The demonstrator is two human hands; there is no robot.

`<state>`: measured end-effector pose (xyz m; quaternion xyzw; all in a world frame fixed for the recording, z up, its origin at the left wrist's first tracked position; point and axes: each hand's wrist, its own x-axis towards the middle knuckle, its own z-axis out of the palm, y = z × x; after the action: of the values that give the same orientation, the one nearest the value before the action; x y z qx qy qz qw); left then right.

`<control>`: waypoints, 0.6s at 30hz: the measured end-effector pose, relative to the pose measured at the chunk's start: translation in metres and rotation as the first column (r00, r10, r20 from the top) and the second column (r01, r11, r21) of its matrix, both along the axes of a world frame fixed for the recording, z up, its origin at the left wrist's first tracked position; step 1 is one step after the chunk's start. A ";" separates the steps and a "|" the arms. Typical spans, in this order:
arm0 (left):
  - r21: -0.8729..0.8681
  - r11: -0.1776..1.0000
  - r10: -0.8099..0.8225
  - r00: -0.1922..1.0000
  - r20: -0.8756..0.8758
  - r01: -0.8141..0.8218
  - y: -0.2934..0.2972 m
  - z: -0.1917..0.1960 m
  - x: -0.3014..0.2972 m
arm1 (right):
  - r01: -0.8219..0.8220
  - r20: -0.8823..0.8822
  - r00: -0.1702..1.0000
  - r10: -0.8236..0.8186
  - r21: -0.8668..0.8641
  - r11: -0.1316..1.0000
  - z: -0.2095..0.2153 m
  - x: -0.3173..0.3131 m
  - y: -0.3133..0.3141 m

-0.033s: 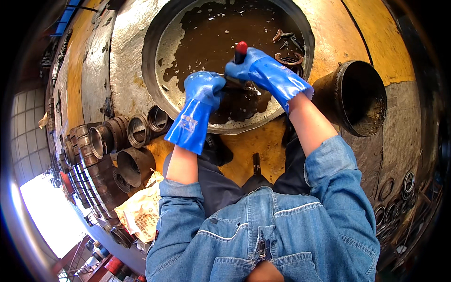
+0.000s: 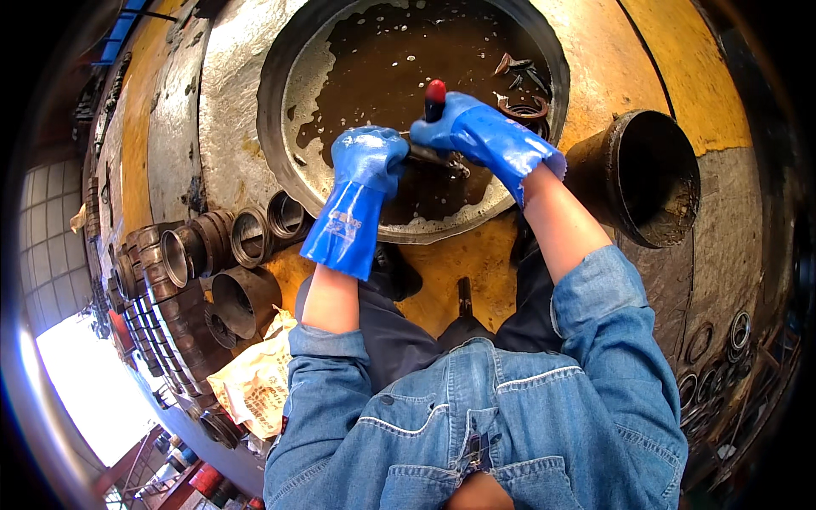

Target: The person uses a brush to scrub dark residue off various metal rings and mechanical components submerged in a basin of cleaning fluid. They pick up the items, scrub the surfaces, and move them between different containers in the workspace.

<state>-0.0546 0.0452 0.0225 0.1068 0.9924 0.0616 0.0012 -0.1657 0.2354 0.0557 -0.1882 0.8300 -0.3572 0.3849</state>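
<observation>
left hand (image 2: 367,161): blue glove, closed round a small dark metal part (image 2: 435,157), over the near half of the basin (image 2: 255,153).
right hand (image 2: 463,127): blue glove, fist shut on a tool (image 2: 435,95) with a red tip and black grip, tip up; its working end was hidden by the glove.
part: sat between both hands, just above the liquid; couldn't tell exactly what it was.
basin: big round metal pan, held brown liquid (image 2: 382,76) with pale flecks; silvery wet floor showed at its near and left sides.
scraps (image 2: 523,85): rusty rings and bits lay at the basin's right edge, just beyond the right hand.
pipe (image 2: 646,178): wide dark open-ended piece stood right of the basin, on the yellow floor (image 2: 612,76).
rings (image 2: 212,246): row of rusty sleeves and rings lay left of the basin, near the left forearm.
sack (image 2: 255,382): crumpled yellowish printed bag lay below those rings, beside the left sleeve.
</observation>
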 end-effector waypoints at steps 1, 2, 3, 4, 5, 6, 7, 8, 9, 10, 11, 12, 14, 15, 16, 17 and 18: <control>-0.044 0.999 0.024 1.000 -0.019 -0.025 0.001 -0.001 -0.001 | -0.021 -0.005 1.000 0.021 0.029 0.999 -0.005 0.002 -0.002; 0.001 0.993 0.118 0.987 -0.105 -0.118 0.004 -0.003 0.000 | -0.011 0.042 0.999 0.009 0.055 0.998 -0.007 0.002 -0.002; 0.048 0.976 0.219 0.958 -0.185 -0.213 0.003 -0.008 0.005 | -0.009 0.090 0.996 0.002 0.076 0.997 -0.002 0.005 -0.006; 0.102 0.948 0.319 0.911 -0.262 -0.303 0.001 -0.014 0.010 | -0.010 0.136 0.991 -0.003 0.095 0.995 0.003 0.007 -0.009; 0.111 0.911 0.412 0.876 -0.250 -0.396 -0.004 -0.024 0.017 | -0.002 0.159 0.987 0.002 0.000 1.000 -0.002 0.009 -0.008; 0.417 0.739 0.584 0.812 -0.004 -0.529 -0.013 -0.037 0.021 | 0.006 0.181 0.983 -0.001 -0.027 1.000 -0.008 0.013 -0.012; 0.627 0.447 0.635 0.720 0.280 -0.638 -0.022 -0.044 0.020 | 0.017 0.202 0.979 -0.006 -0.052 0.998 -0.009 0.017 -0.014; 0.702 0.086 0.559 0.618 0.553 -0.707 -0.030 -0.051 0.020 | 0.029 0.222 0.975 -0.011 -0.078 0.997 -0.011 0.022 -0.017; 0.645 -0.323 0.373 0.533 0.759 -0.692 -0.012 -0.035 0.022 | 0.072 0.242 0.969 -0.054 -0.066 0.995 -0.018 0.024 -0.013; 0.531 -0.528 0.204 0.508 0.837 -0.663 -0.018 -0.032 0.020 | 0.064 0.219 0.975 -0.038 -0.116 0.991 -0.020 0.029 -0.015; 0.545 -0.532 0.170 0.548 0.819 -0.648 -0.019 -0.031 0.025 | 0.056 0.195 0.981 -0.023 -0.165 0.985 -0.025 0.034 -0.018; 0.556 -0.541 0.141 0.583 0.800 -0.632 -0.012 -0.015 0.030 | 0.041 0.173 0.985 -0.004 -0.214 0.976 -0.024 0.040 -0.022; 0.626 -0.556 0.153 0.673 0.724 -0.547 -0.026 -0.037 0.044 | -0.007 0.167 0.985 0.037 -0.176 0.984 -0.023 0.045 -0.023; 0.655 -0.563 0.150 0.717 0.681 -0.504 -0.026 -0.037 0.044 | -0.020 0.136 0.990 0.039 -0.137 0.990 -0.022 0.045 -0.022; 0.786 -0.346 0.185 0.784 0.592 -0.512 -0.026 -0.035 0.049 | -0.033 0.105 0.994 0.043 -0.098 0.995 -0.021 0.044 -0.022; 0.869 -0.108 0.193 0.847 0.495 -0.483 -0.026 -0.031 0.059 | -0.113 0.226 0.969 0.094 0.070 0.991 -0.019 0.028 -0.024; 0.815 -0.236 0.145 0.810 0.568 -0.529 -0.022 -0.024 0.058 | -0.055 0.087 0.995 0.041 0.155 0.986 -0.018 0.019 -0.029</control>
<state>0.0036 0.0236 -0.0017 -0.2197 0.5837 0.7809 0.0347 -0.1463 0.2060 0.0374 -0.1620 0.8339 -0.2887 0.4415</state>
